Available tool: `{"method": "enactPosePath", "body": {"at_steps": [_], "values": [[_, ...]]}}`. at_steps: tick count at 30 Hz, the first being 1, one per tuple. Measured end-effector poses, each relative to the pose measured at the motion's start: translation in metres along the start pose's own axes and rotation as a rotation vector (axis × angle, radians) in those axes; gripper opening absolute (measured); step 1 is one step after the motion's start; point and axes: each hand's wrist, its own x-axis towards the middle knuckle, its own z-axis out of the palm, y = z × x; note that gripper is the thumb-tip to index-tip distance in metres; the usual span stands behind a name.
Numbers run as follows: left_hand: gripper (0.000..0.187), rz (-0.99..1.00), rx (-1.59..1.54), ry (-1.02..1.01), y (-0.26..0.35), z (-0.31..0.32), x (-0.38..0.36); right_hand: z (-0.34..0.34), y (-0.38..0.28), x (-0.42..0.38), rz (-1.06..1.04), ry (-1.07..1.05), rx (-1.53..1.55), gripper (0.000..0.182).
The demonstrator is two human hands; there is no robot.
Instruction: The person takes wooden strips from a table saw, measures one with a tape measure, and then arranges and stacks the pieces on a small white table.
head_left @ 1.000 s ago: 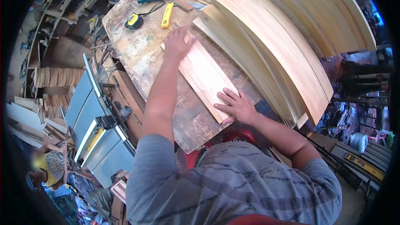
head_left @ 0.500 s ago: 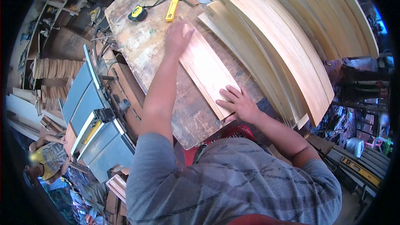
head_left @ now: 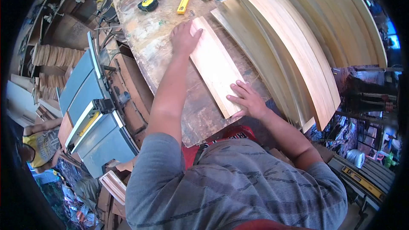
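I see one pale narrow wooden board (head_left: 215, 68) on the stained workbench (head_left: 145, 47). Left hand (head_left: 184, 38) presses flat at its far end, right hand (head_left: 249, 100) spread flat near end; neither pinches. One yellow tape measure (head_left: 148, 3) beyond.

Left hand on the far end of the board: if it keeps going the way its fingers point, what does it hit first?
Likely the yellow utility knife. The left hand lies flat on the board, fingers pointing up the workbench; only bare bench shows between. The tape measure sits off to the side.
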Motion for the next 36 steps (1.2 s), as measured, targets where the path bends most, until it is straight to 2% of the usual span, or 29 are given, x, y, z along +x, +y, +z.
{"method": "enactPosePath", "body": {"at_steps": [2, 4, 5, 6, 7, 8, 10, 11, 13, 16, 20, 22, 24, 25, 27, 29, 30, 33, 36], "values": [[0.071, 0.012, 0.046, -0.017, 0.007, -0.004, -0.006, -0.010, -0.005, 0.004, -0.014, 0.001, 0.002, 0.089], [0.073, 0.096, 0.224, 0.101, 0.022, -0.009, -0.030, -0.030, -0.013, 0.009, 0.044, -0.073, -0.012, 0.086], [0.075, 0.117, 0.230, -0.016, 0.034, -0.017, -0.050, -0.029, -0.013, 0.012, 0.035, -0.070, -0.010, 0.086], [0.078, 0.137, 0.235, -0.129, 0.048, -0.026, -0.070, -0.027, -0.009, 0.018, 0.104, 0.045, 0.003, 0.081], [0.079, 0.157, 0.228, -0.180, 0.062, -0.032, -0.093, -0.025, -0.005, 0.025, 0.171, 0.159, 0.020, 0.076], [0.080, 0.175, 0.220, -0.234, 0.073, -0.035, -0.110, -0.022, 0.000, 0.036, 0.157, 0.161, 0.023, 0.076], [0.080, 0.155, 0.212, -0.270, 0.082, -0.028, -0.126, -0.015, 0.013, 0.068, 0.307, 0.306, 0.133, 0.062], [0.080, 0.144, 0.195, -0.318, 0.085, -0.028, -0.131, -0.014, 0.018, 0.081, 0.298, 0.303, 0.136, 0.062], [0.081, 0.131, 0.188, -0.323, 0.083, -0.027, -0.131, -0.011, 0.028, 0.106, 0.369, 0.353, 0.251, 0.053], [0.079, 0.140, 0.150, -0.265, 0.080, -0.018, -0.133, 0.016, 0.048, 0.117, 0.346, 0.277, 0.158, 0.049], [0.074, 0.145, 0.113, -0.238, 0.075, -0.015, -0.136, 0.024, 0.053, 0.114, 0.339, 0.283, 0.194, 0.047], [0.072, 0.155, 0.103, -0.185, 0.067, -0.009, -0.135, 0.022, 0.053, 0.116, 0.320, 0.298, 0.166, 0.049], [0.064, 0.189, -0.194, -0.148, 0.054, -0.008, -0.134, 0.019, 0.050, 0.118, 0.307, 0.296, 0.151, 0.051], [0.064, 0.174, -0.184, -0.131, 0.048, -0.018, -0.139, 0.018, 0.047, 0.118, 0.317, 0.298, 0.138, 0.053], [0.058, 0.141, -0.386, -0.087, 0.038, -0.042, -0.159, 0.015, 0.046, 0.116, 0.299, 0.303, 0.136, 0.055], [0.053, 0.088, -0.291, -0.010, 0.017, -0.046, -0.190, 0.011, 0.044, 0.120, 0.345, 0.253, 0.154, 0.061], [0.052, 0.078, -0.282, 0.027, 0.001, -0.053, -0.214, 0.009, 0.043, 0.123, 0.385, 0.214, 0.067, 0.067], [0.049, -0.037, -0.193, 0.111, -0.040, -0.108, -0.293, 0.001, 0.013, 0.132, 0.403, 0.175, -0.228, 0.089], [0.050, -0.205, -0.042, 0.158, -0.071, -0.153, -0.369, -0.001, -0.015, 0.148, 0.485, -0.017, -0.279, 0.104]]}}
